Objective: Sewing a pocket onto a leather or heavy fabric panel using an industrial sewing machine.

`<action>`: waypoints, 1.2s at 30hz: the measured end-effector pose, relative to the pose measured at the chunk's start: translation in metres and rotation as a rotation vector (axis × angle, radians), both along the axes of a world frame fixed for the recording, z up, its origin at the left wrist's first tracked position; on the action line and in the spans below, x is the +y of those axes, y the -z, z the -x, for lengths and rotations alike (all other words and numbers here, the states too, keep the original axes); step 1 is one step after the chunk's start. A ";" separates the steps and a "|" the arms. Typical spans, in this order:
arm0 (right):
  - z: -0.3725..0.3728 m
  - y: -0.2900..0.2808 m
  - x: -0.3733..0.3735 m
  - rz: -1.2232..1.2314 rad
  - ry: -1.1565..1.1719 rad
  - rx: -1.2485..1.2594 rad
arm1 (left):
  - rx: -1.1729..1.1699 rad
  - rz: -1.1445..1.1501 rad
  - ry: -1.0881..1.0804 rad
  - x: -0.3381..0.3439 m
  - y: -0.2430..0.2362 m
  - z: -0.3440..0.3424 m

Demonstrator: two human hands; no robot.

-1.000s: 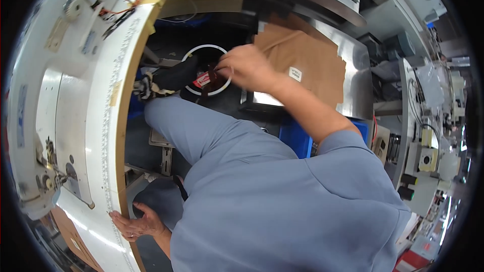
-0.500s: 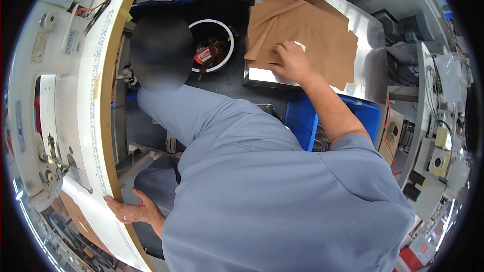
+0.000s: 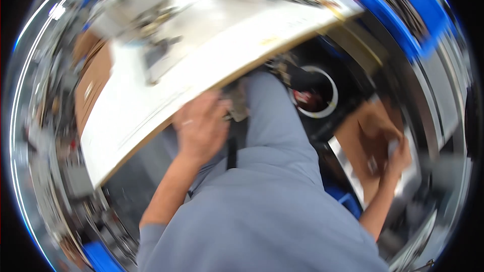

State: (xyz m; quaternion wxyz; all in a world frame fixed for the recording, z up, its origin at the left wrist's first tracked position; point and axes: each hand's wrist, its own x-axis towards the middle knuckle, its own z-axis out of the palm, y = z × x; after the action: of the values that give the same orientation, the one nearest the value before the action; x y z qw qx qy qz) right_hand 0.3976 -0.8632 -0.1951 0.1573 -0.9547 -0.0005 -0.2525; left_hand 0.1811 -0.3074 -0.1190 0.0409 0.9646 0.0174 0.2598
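Note:
My left hand (image 3: 201,128), blurred, is at the front edge of the white sewing table (image 3: 131,100); I cannot tell whether its fingers grip anything. At the right, my right hand (image 3: 398,156) has its fingers closed on brown cut pieces (image 3: 355,146), which bend up on a steel surface (image 3: 406,181); small pale labels show among them. Between my hands, a round white-rimmed container (image 3: 333,98) holds red and dark items, beside a dark pedal-like shape (image 3: 300,75) near the end of my leg.
A white sewing machine (image 3: 151,15) stands on the table, with brown pieces (image 3: 93,85) at its left end. Blue bins (image 3: 428,40) are at the upper right, another blue bin (image 3: 340,196) lies low beside my right leg. Blurred racks and fittings (image 3: 85,181) line the left.
My view has swung sharply, so the table now crosses the top. My left hand has shifted along the table edge. My right hand has gone from lying on the brown pieces to gripping them.

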 end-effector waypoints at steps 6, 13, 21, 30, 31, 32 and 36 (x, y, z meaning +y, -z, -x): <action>0.031 -0.155 0.221 0.106 -0.911 0.147 | -0.126 0.111 0.509 -0.062 -0.052 -0.051; 0.053 -0.220 0.350 0.032 -1.675 0.411 | 0.080 0.504 0.561 -0.026 -0.071 -0.030; 0.042 -0.212 0.482 0.116 -2.014 0.331 | 0.188 0.570 -0.046 0.102 -0.173 0.096; 0.088 -0.275 0.617 -0.339 -1.878 -0.177 | -0.187 -0.063 -0.650 0.187 -0.249 0.184; 0.090 -0.274 0.617 -0.340 -1.883 -0.183 | -0.251 -0.362 -0.639 0.182 -0.246 0.189; 0.096 -0.272 0.615 -0.336 -1.878 -0.189 | -0.306 -0.666 -0.628 0.175 -0.243 0.198; 0.099 -0.210 0.613 -0.229 -1.947 -0.377 | -0.135 -0.695 -0.575 0.152 -0.168 0.222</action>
State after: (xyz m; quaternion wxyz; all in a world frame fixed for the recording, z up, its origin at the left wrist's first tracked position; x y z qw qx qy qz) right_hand 0.2984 -0.2498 0.0152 0.3842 -0.4617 -0.7835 -0.1594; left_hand -0.0412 -0.1555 0.0490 -0.3581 0.8580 0.1935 0.3133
